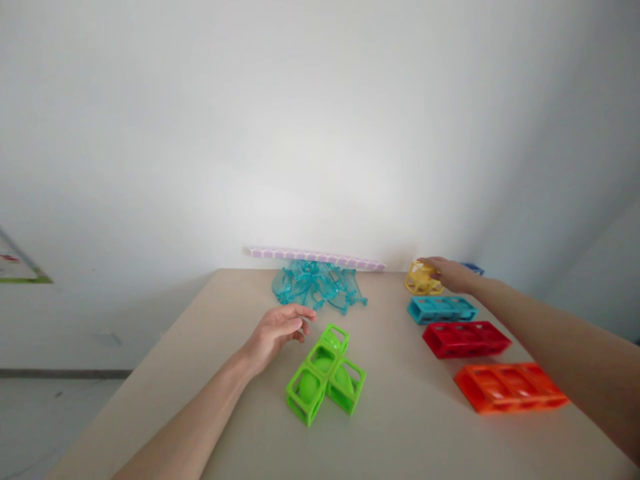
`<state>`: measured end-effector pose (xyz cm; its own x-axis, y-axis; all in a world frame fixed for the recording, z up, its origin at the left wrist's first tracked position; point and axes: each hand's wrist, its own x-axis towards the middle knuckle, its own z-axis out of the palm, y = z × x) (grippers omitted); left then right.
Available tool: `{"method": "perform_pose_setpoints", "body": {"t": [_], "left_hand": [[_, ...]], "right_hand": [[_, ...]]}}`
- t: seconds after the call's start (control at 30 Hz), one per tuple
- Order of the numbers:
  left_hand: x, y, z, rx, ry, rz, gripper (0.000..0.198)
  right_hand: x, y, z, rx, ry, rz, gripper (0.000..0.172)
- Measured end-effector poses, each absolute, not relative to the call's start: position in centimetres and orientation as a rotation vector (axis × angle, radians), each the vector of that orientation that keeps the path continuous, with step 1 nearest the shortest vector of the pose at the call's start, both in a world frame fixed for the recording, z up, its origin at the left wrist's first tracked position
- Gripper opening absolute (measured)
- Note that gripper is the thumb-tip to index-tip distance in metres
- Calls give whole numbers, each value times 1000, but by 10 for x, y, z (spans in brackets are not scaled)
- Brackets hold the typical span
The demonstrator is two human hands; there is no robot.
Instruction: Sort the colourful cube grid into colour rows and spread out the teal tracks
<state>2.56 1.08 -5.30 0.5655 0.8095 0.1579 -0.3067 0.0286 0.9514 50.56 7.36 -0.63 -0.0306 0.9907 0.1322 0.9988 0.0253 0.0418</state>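
On the table [400,413] lies a green frame piece [323,360] made of several open cubes with rounded shapes inside. My left hand [277,333] hovers just left of its far end, fingers apart and holding nothing. At the far right, my right hand [445,272] has its fingers on the top of a yellow frame piece [423,279]; the fingertips are partly hidden. Nearer on the right, a teal piece [443,310], a red piece [466,339] and an orange piece [510,388] lie in a column, each a row of cubes.
Translucent blue netlike pieces [317,285] are heaped at the table's back edge. Behind them a purple patterned strip [317,257] runs along the wall. A dark blue piece [473,268] shows partly behind my right hand. A framed picture [17,263] hangs at far left.
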Motion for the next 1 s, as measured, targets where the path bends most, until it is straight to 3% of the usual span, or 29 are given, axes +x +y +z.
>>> {"method": "perform_pose_setpoints", "body": {"t": [0.13,0.3,0.37,0.43,0.53,0.77,0.87,1.0], "left_hand": [[25,11,-54,1284,503,909,27],[26,9,-53,1420,572,900,30],[27,7,-53,1538,612,863,35],[28,5,-53,1673,630,798,42],[27,3,-58,1853,642,682,58],[26,3,-65,1814,634,613,71],[29,3,-62,1817,787,662,70],[30,6,-57,1934,1014,794,59]], "right_hand": [[499,68,1,-2213,-2178,-229,53],[438,41,17,-2292,-2023,-458,65],[387,17,18,-2096,-2131,-520,57],[331,-10,12,-1910,-2248,-294,38],[264,-38,-9,-1930,-2253,-35,26],[228,-32,-41,-1684,-2136,276,31],[234,-33,-42,-1510,-1948,513,31],[240,-42,-40,-1439,-2008,533,29]]}}
